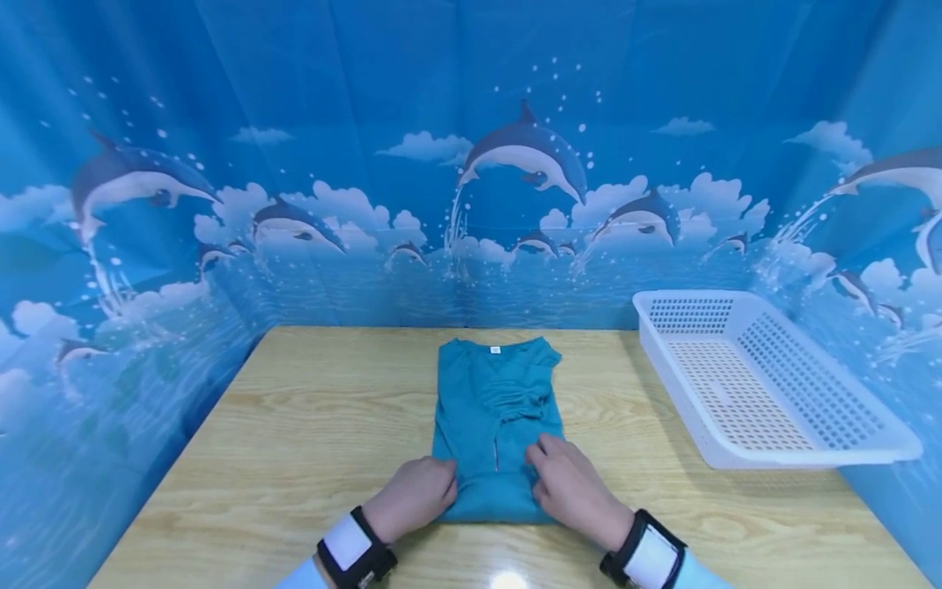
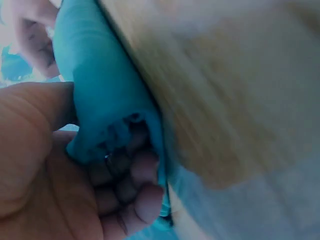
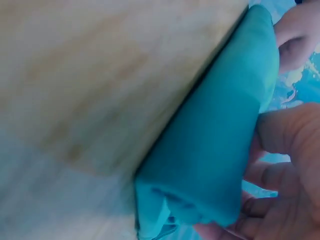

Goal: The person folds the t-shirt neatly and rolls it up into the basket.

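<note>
A teal shirt [image 1: 464, 425] lies on the table, folded into a narrow panel. Its collar and small white label are at the far end, and its near end is rolled into a thick fold. My left hand [image 1: 417, 495] grips the left end of that roll; in the left wrist view the thumb is on the outside of the roll [image 2: 100, 65] and the fingers curl into its open end. At the right end, my right hand [image 1: 574, 487] holds the roll [image 3: 215, 130] between thumb and fingers. Some cloth is bunched in wrinkles on the shirt's upper right.
A white perforated plastic basket [image 1: 717, 393] stands at the right side of the wooden table [image 1: 316, 409]. Blue curtains [image 1: 383, 82] printed with dolphins hang behind the table and along both sides. Each wrist wears a black strap with a pale face.
</note>
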Available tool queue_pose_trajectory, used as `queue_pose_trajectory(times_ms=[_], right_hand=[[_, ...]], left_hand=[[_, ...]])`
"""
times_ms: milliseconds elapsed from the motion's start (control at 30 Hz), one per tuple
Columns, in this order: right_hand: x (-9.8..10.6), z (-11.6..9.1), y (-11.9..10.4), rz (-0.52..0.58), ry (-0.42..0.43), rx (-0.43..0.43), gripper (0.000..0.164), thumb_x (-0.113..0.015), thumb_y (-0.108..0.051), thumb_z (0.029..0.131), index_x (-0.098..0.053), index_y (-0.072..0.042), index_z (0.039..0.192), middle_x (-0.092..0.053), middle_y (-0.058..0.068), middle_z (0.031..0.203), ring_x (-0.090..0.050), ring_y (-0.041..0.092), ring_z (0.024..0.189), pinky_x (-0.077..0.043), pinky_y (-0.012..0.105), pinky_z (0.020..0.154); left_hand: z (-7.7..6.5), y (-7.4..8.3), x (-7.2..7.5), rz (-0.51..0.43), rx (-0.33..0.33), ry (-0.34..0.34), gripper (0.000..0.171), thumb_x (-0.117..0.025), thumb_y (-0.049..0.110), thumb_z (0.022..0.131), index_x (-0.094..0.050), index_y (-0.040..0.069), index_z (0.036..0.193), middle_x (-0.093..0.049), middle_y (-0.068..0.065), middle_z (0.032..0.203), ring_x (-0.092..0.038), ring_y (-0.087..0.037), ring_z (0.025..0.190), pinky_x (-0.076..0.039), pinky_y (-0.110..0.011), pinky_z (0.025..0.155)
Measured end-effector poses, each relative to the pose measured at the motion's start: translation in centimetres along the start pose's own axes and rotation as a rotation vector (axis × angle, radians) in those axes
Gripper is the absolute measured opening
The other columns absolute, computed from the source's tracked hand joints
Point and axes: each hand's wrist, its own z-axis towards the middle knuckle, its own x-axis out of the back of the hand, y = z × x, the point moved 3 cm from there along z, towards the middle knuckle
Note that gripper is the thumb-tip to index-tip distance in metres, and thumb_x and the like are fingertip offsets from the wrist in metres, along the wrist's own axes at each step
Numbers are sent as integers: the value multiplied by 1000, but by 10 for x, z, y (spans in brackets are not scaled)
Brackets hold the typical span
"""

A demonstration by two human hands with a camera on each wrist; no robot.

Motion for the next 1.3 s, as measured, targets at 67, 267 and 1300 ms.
queue_pose_trajectory(times_ms=[67,267,1300], right_hand=[[1,-3,-5,-10,12,18,26,-65,-14,75,-62,-12,101,-48,-4,88,-44,10,78,-40,28,68],[1,-18,-23,-8,-76,119,48,-65,-21,78,-54,-14,125,-52,2,111,-48,16,98,-43,36,80],[-21,24,4,419,-370,-113,36,-48,6,76,-65,5,108,-63,6,90,-53,16,78,-49,35,69]], left_hand=[[2,1,1,58,-2,31,17,-54,14,92,-54,12,75,-42,6,61,-39,-6,53,-34,-22,46],[4,-1,6,106,45,55,12,-61,15,87,-54,9,79,-44,2,67,-41,-10,57,-34,-24,49],[-34,66,4,373,-221,31,56,-62,30,88,-49,9,138,-42,-16,145,-40,-35,134,-43,-54,99]])
